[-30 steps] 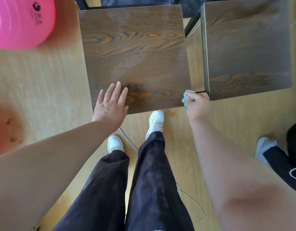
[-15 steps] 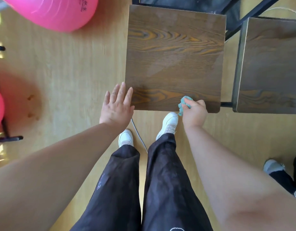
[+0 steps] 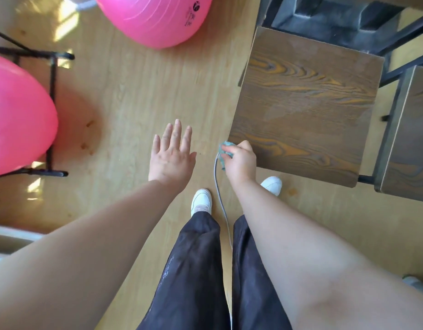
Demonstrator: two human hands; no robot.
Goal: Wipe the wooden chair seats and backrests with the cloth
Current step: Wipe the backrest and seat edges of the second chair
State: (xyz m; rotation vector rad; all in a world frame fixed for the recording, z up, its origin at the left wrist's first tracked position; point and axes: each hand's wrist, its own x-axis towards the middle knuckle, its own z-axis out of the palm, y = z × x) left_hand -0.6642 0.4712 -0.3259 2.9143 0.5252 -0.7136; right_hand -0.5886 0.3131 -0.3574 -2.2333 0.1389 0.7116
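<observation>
From the head camera, looking down: the left hand is held out flat over the bare floor, palm down, fingers straight and only slightly apart, thumb out to the side. It touches nothing, and it is well clear of the chair. The left forearm runs back toward the lower left corner.

The right hand is curled into a loose fist at the near left corner of the chair seat, with the fingers bunched around a small teal cloth. The cloth pokes out on the thumb side, by the seat's edge; whether it actually touches the wood I cannot tell. Most of the cloth is hidden inside the fist.

A second seat stands just to the right, cut off by the frame edge. Two pink balls lie to the left, both partly out of frame, the nearer one resting on a black stand. A thin grey cable runs down between the person's white shoes and disappears behind the dark trousers.
</observation>
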